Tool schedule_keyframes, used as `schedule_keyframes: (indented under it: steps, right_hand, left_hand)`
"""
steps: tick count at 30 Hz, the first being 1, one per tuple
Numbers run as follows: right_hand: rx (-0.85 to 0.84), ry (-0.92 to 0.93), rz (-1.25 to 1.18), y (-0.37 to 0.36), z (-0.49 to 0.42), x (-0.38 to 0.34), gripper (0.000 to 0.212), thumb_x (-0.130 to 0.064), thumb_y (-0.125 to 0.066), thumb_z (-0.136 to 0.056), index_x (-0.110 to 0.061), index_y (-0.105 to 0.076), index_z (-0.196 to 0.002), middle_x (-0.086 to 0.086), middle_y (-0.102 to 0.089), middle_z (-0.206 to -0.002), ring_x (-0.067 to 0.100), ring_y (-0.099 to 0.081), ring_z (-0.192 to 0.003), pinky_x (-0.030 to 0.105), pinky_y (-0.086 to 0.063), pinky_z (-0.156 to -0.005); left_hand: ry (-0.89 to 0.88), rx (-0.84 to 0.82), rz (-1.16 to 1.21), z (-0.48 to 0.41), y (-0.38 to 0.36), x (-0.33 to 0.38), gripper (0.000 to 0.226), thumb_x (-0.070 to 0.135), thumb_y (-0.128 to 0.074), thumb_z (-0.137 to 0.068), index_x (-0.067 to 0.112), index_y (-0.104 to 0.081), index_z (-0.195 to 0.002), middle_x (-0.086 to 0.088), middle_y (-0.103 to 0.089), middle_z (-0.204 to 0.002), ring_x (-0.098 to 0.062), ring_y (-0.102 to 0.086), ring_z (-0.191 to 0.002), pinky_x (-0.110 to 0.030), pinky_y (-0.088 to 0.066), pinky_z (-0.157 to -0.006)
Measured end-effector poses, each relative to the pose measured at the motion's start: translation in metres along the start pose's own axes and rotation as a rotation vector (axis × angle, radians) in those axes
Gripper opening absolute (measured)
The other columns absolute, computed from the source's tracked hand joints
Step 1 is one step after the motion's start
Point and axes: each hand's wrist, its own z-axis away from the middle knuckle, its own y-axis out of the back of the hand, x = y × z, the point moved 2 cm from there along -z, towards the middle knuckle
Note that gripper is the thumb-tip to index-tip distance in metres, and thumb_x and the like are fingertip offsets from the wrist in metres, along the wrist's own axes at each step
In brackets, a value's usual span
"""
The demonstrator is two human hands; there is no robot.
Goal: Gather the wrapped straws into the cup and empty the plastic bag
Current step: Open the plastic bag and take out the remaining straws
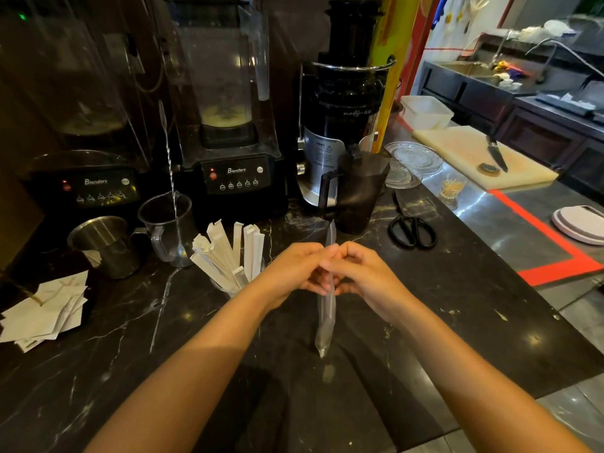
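Counter [425, 308]: dark marble, bears all items. Blender [228, 132]: stands at back. Left hand [294, 273] and right hand [366, 276]: meet above the counter centre, fingers of both closed on the bag. Bag [325, 322]: clear plastic, squeezed narrow, hangs upright between the hands. Cup [225, 287]: clear, just left of the left hand. Straws [228, 250]: white-wrapped, stand fanned in the cup.

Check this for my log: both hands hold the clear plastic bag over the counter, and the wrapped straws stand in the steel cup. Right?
Not quite. The head view shows the wrapped straws in a clear cup, not the steel cup. Both hands, left and right, do hold the plastic bag.
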Motion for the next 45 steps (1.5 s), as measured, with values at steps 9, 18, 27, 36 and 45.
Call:
schedule_keyframes:
  steps: [9, 18, 27, 36, 45]
  right_hand:
    - [-0.033, -0.033, 0.023, 0.004, -0.002, -0.002, 0.014, -0.006, -0.063, -0.080, -0.014, -0.054, -0.073, 0.006, -0.062, -0.072, 0.014, -0.060, -0.065, 0.021, -0.051, -0.058]
    - [-0.046, -0.049, 0.031, 0.003, -0.005, -0.005, 0.016, -0.012, -0.066, -0.078, -0.014, -0.053, -0.070, 0.004, -0.063, -0.068, 0.014, -0.061, -0.063, 0.023, -0.050, -0.060]
    - [-0.083, -0.060, 0.115, 0.004, -0.008, -0.011, 0.021, 0.000, -0.062, -0.077, -0.016, -0.054, -0.066, 0.000, -0.063, -0.062, 0.010, -0.062, -0.059, 0.023, -0.052, -0.061]
    - [-0.065, -0.068, 0.105, 0.008, -0.011, -0.015, 0.019, -0.003, -0.054, -0.082, -0.012, -0.055, -0.066, 0.009, -0.061, -0.067, 0.019, -0.060, -0.065, 0.029, -0.052, -0.067]
    - [-0.019, -0.110, 0.116, 0.009, -0.016, -0.014, 0.018, -0.004, -0.048, -0.085, -0.007, -0.058, -0.070, 0.010, -0.059, -0.065, 0.015, -0.059, -0.056, 0.021, -0.051, -0.056]
  left_hand:
    - [0.018, -0.058, 0.065, 0.000, 0.003, 0.000, 0.028, 0.028, -0.037, -0.095, 0.016, -0.057, -0.079, -0.005, -0.063, -0.078, -0.017, -0.063, -0.075, -0.030, -0.053, -0.075]
    - [0.018, -0.070, 0.069, -0.001, 0.004, -0.001, 0.029, 0.027, -0.036, -0.095, 0.013, -0.057, -0.082, -0.008, -0.060, -0.079, -0.018, -0.062, -0.076, -0.027, -0.055, -0.071]
    - [0.035, -0.100, 0.015, -0.006, 0.008, 0.002, 0.020, 0.020, -0.050, -0.090, 0.013, -0.058, -0.073, -0.006, -0.065, -0.071, -0.011, -0.065, -0.064, -0.016, -0.055, -0.059]
    - [0.031, -0.132, 0.035, -0.009, 0.009, 0.004, 0.031, 0.020, -0.034, -0.097, 0.012, -0.056, -0.076, -0.007, -0.059, -0.067, -0.007, -0.062, -0.056, -0.020, -0.055, -0.061]
    - [0.050, -0.133, 0.012, -0.015, 0.011, 0.006, 0.024, 0.012, -0.041, -0.092, 0.013, -0.055, -0.073, -0.007, -0.060, -0.071, -0.013, -0.063, -0.064, -0.024, -0.056, -0.065]
